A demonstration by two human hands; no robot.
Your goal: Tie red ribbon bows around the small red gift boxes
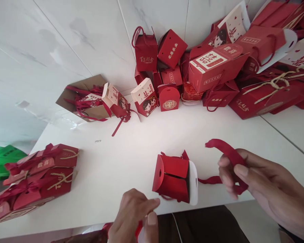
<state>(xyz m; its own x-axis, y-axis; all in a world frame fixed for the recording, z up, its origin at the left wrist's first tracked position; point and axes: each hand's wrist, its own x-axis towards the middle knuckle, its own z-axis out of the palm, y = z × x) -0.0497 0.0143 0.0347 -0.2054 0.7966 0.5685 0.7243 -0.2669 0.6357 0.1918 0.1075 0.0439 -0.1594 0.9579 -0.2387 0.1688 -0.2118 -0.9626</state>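
A small red gift box (pixel 174 178) with a white end flap stands on the white table (pixel 131 148) near its front edge. A red ribbon (pixel 226 152) runs from the box out to both sides. My right hand (pixel 258 184) pinches the ribbon's right end, which loops over its fingers to the right of the box. My left hand (pixel 133 216) is at the table's front edge, just left of and below the box, with fingers closed on the ribbon's other end (pixel 138 229).
A heap of red gift boxes (pixel 218 64) lies along the back wall. An open cardboard box (pixel 83 98) holds ribbons at the back left. Finished ribbon-tied boxes (pixel 38 175) are stacked at the left edge beside something green (pixel 2 162).
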